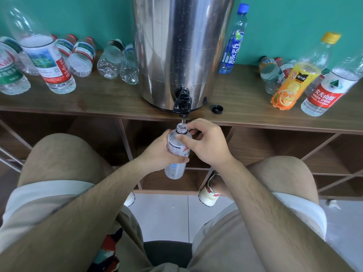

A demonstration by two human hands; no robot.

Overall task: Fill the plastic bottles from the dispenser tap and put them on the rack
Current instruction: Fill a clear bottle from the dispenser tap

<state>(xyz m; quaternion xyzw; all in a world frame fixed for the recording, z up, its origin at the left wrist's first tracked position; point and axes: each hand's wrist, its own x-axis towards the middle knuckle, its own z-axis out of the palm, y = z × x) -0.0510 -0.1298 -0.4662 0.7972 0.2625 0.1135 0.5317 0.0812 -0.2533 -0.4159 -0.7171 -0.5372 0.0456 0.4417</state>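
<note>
A steel dispenser (182, 46) stands on the wooden rack top (110, 101), its black tap (182, 104) hanging over the front edge. Directly under the tap I hold an uncapped clear plastic bottle (175, 169) with a white and red label, and a thin stream of water runs into its mouth. My left hand (157, 152) grips the bottle's body from the left. My right hand (206, 142) holds the bottle's shoulder near the neck, thumb on its front. A black cap (217, 109) lies on the rack top to the right of the tap.
Several bottles lie or stand at the left of the rack top (49, 61). A blue bottle (233, 40), an orange juice bottle (294, 83) and a red-labelled bottle (326, 93) stand at the right. Open cubbies (265, 148) sit below; my knees flank the bottle.
</note>
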